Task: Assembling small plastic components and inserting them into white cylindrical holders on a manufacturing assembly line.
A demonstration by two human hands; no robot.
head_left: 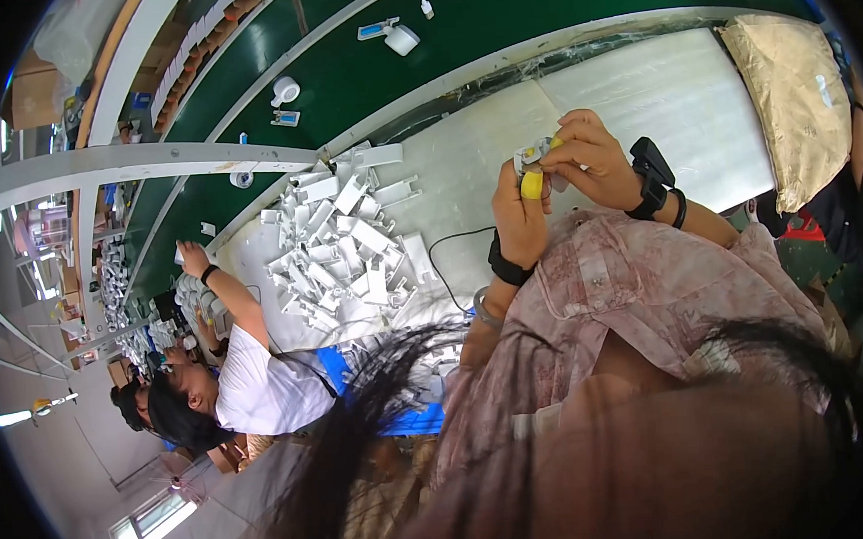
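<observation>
Above the pale worktable, my left hand [520,217] is closed round a small white and grey part [533,153], whose exact kind I cannot make out. Just to its right, my right hand [591,164] pinches at the same part with thumb and fingers, so the two hands nearly touch. A yellow band [533,184] shows at my left thumb, and a smaller yellow patch is at my right fingertips. My fingers hide much of the part. Left of my hands lies a loose heap of white plastic housings [346,240].
Beyond the table runs a green conveyor belt [495,9] carrying round white pieces with small blue-and-white packets. A brown paper sack [787,100] lies at the right. A black cable [436,254] crosses the tabletop. At left, a co-worker in white [271,388] reaches toward the belt.
</observation>
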